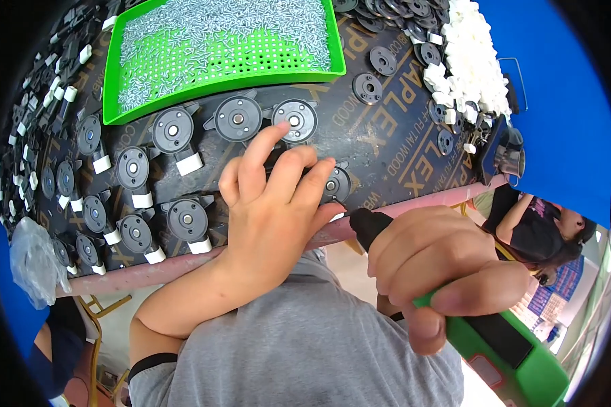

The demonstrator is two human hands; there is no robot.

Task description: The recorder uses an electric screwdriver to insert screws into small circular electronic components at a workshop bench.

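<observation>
Gripping green electric screwdriver, right hand, left hand on black discs, green tray behind

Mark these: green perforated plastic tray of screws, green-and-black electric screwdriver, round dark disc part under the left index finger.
Green perforated plastic tray (227,83): head view, front rim.
Green-and-black electric screwdriver (516,356): head view, green body.
Round dark disc part (303,119): head view, disc face.

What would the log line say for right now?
left hand: fingertip on round black part | right hand: grips green power screwdriver | green screw tray behind

Green perforated tray; black-green screwdriver; white clips.
</observation>
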